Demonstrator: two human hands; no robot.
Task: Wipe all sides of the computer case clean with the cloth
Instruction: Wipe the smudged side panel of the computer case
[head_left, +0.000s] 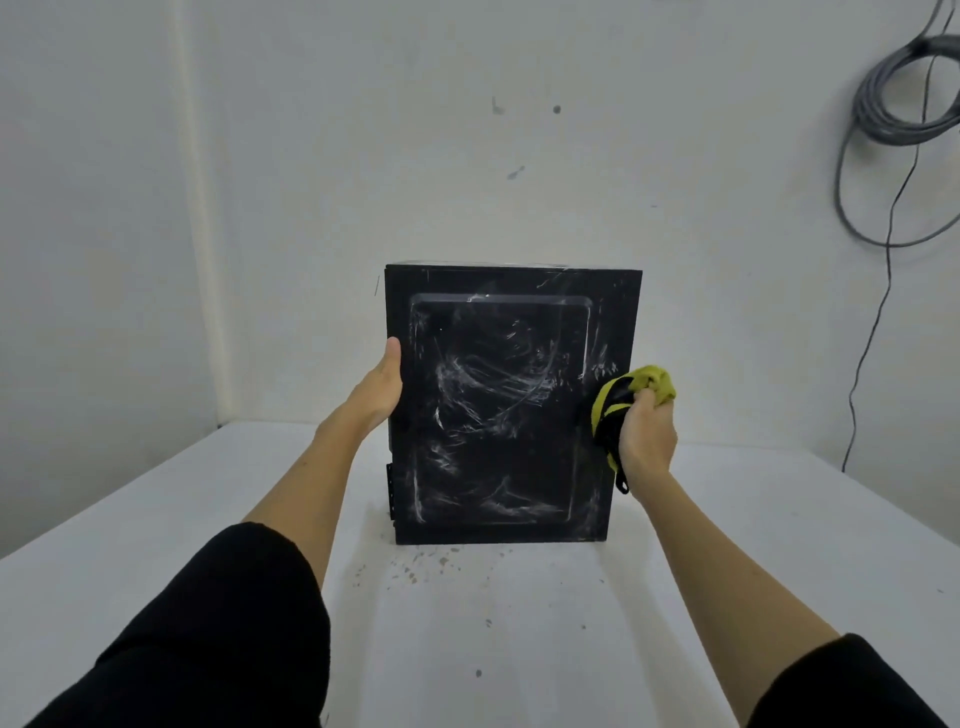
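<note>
A black computer case (501, 405) stands upright on the white table (779, 545), its broad side panel facing me and smeared with whitish streaks. My left hand (378, 387) holds the case's left edge, thumb pointing up along the panel; the fingers go round the side and are hidden. My right hand (647, 431) grips a bunched yellow-green and black cloth (631, 395) against the case's right edge, about mid-height. The far sides of the case are out of sight.
Dark specks of dirt (415, 569) lie on the table in front of the case. A white wall stands close behind. A coil of grey cable (904, 98) hangs on the wall at the upper right, with a thin black cord dropping down.
</note>
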